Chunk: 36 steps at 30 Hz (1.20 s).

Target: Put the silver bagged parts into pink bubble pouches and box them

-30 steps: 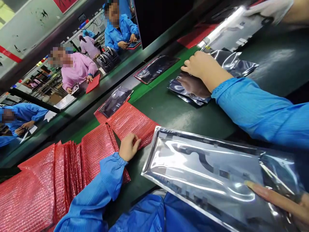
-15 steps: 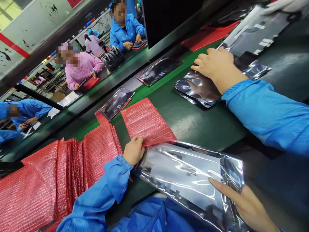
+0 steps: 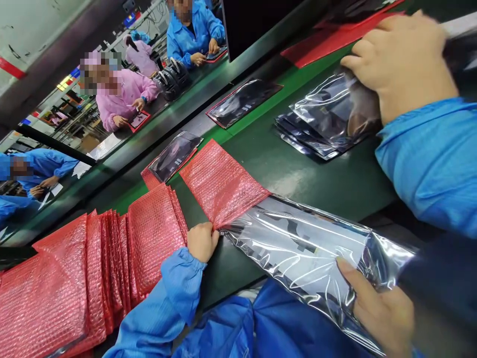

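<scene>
Insertion of the silver pouch [image 3: 301,243] appeared under way.
The pouch, gripped by the right hand [image 3: 383,311], met the mouth of the red bubble bag [image 3: 221,179] beyond the left hand [image 3: 202,242], which pinched its corner; the next move likely called for a straight push.

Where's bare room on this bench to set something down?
Bare dark green worktop shows between the red bubble-wrap pouch at the left hand and the shiny dark plastic bag stack. It's crowded left, around piled red bubble-wrap pouches, and where the right hand holds a silvery bagged panel.
</scene>
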### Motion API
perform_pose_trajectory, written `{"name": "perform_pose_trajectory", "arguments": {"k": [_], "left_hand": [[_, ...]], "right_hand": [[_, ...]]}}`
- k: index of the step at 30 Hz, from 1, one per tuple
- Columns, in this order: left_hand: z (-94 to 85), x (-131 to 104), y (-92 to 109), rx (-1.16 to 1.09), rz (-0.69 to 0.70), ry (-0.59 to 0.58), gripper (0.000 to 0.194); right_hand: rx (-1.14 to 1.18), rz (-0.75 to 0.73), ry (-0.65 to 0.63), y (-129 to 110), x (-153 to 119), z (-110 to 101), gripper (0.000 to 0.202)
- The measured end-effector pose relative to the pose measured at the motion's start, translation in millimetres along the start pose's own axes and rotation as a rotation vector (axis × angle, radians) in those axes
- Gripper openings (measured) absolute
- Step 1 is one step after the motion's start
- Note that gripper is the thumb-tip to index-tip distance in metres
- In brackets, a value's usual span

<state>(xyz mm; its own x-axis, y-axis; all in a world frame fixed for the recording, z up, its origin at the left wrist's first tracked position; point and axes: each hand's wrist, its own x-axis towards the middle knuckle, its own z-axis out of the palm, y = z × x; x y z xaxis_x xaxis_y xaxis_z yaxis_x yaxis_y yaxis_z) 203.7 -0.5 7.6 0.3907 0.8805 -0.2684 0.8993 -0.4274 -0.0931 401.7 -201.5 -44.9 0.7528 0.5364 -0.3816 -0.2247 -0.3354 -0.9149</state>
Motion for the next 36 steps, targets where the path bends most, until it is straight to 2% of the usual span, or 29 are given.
{"name": "perform_pose_trajectory", "arguments": {"k": [2,5,8,10,12,13,14,16,18,20,22,23,25,27,29,31,33,34,36], "left_hand": [[4.4,-5,5,-0.024,0.004,0.011,0.023],[13.4,-13,14,-0.149,0.099,0.03,0.022],[21.2,-19,17,-0.479,0.119,0.141,0.024],[23.7,-21,17,-0.898,0.023,0.209,0.021],[24.3,-22,19,-1.423,-0.104,0.202,0.021],[24.1,-22,21,-1.655,-0.157,0.181,0.028],[23.7,-21,23,-1.829,-0.209,0.172,0.036],[21.6,-19,25,-1.988,-0.299,0.207,0.05],[17.4,-17,24,-2.011,-0.372,0.259,0.057],[11.2,-18,18,-2.025,-0.399,0.252,0.061],[4.6,-24,10,-2.013,-0.399,0.213,0.062],[1.6,-28,6,-1.987,-0.395,0.207,0.06],[-2.3,-38,0,-1.917,-0.376,0.219,0.053],[-2.6,-48,-5,-1.871,-0.342,0.239,0.045],[1.1,-57,-10,-1.852,-0.341,0.248,0.043],[7.4,-65,-18,-1.842,-0.373,0.271,0.043],[14.9,-71,-25,-1.829,-0.399,0.299,0.043],[18.8,-74,-27,-1.815,-0.415,0.319,0.041],[26.6,-77,-30,-1.756,-0.476,0.378,0.039]], "right_hand": [[0.025,0.08,0.118,-13,-4,9,0.05],[0.129,0.091,0.244,-23,-8,27,0.06],[0.231,0.055,0.276,-22,-11,46,0.066],[0.253,0.044,0.221,-17,-17,57,0.065],[0.253,0.011,0.12,-11,-27,65,0.061],[0.245,-0.02,0.056,-6,-33,68,0.058],[0.224,-0.056,-0.018,0,-39,70,0.056],[0.151,-0.102,-0.194,14,-46,65,0.051],[0.087,-0.074,-0.375,24,-42,48,0.047],[0.077,-0.003,-0.528,21,-27,25,0.052],[0.104,0.04,-0.595,2,-6,10,0.066],[0.112,0.027,-0.609,-11,4,11,0.071],[0.08,-0.086,-0.643,-38,22,30,0.078],[0.008,-0.281,-0.644,-59,34,67,0.078],[-0.106,-0.469,-0.537,-67,43,106,0.066],[-0.249,-0.648,-0.354,-64,48,131,0.042],[-0.39,-0.847,-0.228,-51,48,138,0.031],[-0.44,-0.939,-0.22,-43,46,135,0.033],[-0.495,-1.051,-0.308,-24,39,122,0.036]]}}
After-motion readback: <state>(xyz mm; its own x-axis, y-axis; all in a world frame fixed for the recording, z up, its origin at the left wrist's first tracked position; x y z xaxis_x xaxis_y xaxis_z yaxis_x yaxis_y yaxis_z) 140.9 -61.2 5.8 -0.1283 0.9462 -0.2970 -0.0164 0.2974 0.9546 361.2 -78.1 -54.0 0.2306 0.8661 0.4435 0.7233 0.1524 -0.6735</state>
